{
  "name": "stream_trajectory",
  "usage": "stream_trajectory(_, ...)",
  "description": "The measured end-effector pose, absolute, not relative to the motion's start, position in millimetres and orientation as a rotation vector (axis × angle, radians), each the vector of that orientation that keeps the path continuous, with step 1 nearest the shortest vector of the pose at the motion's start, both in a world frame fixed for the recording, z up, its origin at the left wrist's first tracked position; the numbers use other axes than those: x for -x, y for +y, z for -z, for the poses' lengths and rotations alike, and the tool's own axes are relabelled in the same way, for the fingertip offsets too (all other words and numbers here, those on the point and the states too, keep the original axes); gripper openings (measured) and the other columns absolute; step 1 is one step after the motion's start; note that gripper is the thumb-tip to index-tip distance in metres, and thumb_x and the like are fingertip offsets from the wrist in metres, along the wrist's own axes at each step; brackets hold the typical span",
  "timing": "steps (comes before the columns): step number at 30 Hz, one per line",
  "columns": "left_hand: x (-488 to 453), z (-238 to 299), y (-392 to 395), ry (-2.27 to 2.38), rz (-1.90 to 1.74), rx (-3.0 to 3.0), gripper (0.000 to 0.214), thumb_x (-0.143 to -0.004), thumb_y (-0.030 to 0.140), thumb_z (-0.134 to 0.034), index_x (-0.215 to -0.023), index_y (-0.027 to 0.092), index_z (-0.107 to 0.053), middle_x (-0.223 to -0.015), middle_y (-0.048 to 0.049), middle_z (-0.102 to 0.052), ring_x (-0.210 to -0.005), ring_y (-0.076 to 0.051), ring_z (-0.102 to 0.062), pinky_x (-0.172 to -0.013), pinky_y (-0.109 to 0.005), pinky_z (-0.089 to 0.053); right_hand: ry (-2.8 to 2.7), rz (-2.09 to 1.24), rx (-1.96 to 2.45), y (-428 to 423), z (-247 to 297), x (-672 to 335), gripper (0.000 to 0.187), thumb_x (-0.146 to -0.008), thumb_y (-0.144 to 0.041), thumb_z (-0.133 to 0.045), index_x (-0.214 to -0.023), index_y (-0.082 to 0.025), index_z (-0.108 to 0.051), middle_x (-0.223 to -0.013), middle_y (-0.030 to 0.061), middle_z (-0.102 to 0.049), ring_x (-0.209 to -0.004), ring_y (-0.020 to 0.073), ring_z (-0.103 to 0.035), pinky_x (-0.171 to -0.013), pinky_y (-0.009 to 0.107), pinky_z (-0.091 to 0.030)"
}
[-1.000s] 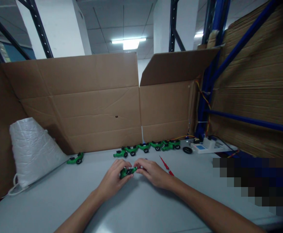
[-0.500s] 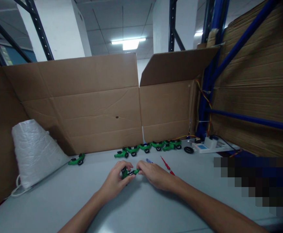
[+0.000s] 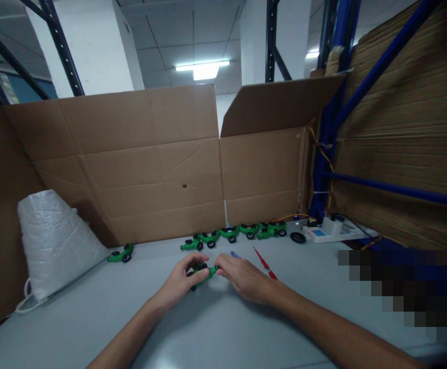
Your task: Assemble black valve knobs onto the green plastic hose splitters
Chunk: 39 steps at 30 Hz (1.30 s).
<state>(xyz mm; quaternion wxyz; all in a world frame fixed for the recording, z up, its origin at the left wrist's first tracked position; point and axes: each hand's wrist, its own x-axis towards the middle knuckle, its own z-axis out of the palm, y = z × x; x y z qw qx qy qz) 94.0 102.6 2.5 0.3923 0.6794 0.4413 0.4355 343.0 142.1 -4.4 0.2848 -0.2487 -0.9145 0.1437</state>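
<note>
My left hand (image 3: 183, 279) is closed around a green toy car (image 3: 210, 273) with black parts, its thumb lying across the near side. My right hand (image 3: 238, 274) pinches at the car's narrow right end; the fingertips hide what exactly lies between them. Both hands are just above the grey table, near its middle. Beyond my right hand lies a blue pen-like thing (image 3: 235, 254), partly covered by the hand. A red screwdriver (image 3: 264, 263) rests to the right of it, close to my wrist.
Several green toy cars (image 3: 229, 235) stand in a row along the cardboard wall (image 3: 150, 179). Another toy car (image 3: 121, 253) sits left, beside a white wrapped bag (image 3: 58, 246). A black ring (image 3: 297, 238) and a white power strip (image 3: 325, 233) lie at the back right.
The toy car has turned in my left hand, so more of its green side and a dark wheel show below the thumb. My right fingers remain at its end.
</note>
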Motion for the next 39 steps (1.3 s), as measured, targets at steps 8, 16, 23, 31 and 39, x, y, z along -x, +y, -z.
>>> stream_trajectory(8, -99, -5, 97, 0.969, -1.153, -1.126, 0.056, -0.092, 0.058, -0.077, -0.132, 0.021, -0.062, -0.141, -0.0162, -0.064, -0.119, -0.031, -0.071, -0.093, -0.04, -0.061, -2.451, -0.132, 0.607, 143, 12, -336, 0.017, -0.115, -0.03, -0.047, -0.106, -0.02, -0.058, -0.103, 0.0067, -0.068, -0.09, 0.0224, -0.065, -0.078, 0.031, -0.044)
stream_trajectory(16, -96, -1, 105, 1.037, -1.015, -1.043, 0.045, -0.097, 0.054, -0.072, -0.111, 0.013, -0.063, -0.096, -0.0126, -0.077, -0.073, -0.019, -0.076, -0.051, -0.021, -0.053, -2.507, 0.068, 0.594, 142, 17, -334, 0.016, -0.113, -0.03, -0.051, -0.105, -0.019, -0.058, -0.098, 0.006, -0.068, -0.084, 0.0217, -0.063, -0.075, 0.032, -0.045)
stream_trajectory(23, -97, -5, 103, 1.096, -0.982, -1.119, 0.053, -0.091, 0.062, -0.076, -0.103, 0.012, -0.068, -0.09, -0.0088, -0.075, -0.062, -0.012, -0.065, -0.048, -0.019, -0.043, -2.525, 0.06, 0.564, 139, 17, -331, 0.018, -0.113, -0.031, -0.051, -0.104, -0.019, -0.059, -0.098, 0.0063, -0.068, -0.086, 0.0225, -0.064, -0.076, 0.033, -0.047)
stream_trajectory(31, -95, 1, 108, 1.239, -1.148, -1.238, 0.071, -0.081, 0.064, -0.082, -0.129, 0.016, -0.061, -0.098, -0.007, -0.075, -0.066, -0.014, -0.065, -0.05, -0.022, -0.042, -2.579, -0.174, 0.61, 148, 18, -338, 0.011, -0.109, -0.031, -0.061, -0.113, -0.021, -0.061, -0.11, 0.0068, -0.071, -0.103, 0.0242, -0.067, -0.087, 0.034, -0.048)
stream_trajectory(39, -89, -2, 111, 1.338, -1.216, -1.378, 0.069, -0.086, 0.061, -0.075, -0.139, 0.02, -0.06, -0.113, -0.0106, -0.075, -0.082, -0.019, -0.066, -0.058, -0.024, -0.044, -2.489, -0.069, 0.891, 178, 13, -361, 0.013, -0.108, -0.018, -0.057, -0.116, -0.021, -0.066, -0.116, 0.0084, -0.071, -0.112, 0.0265, -0.063, -0.095, 0.038, -0.043)
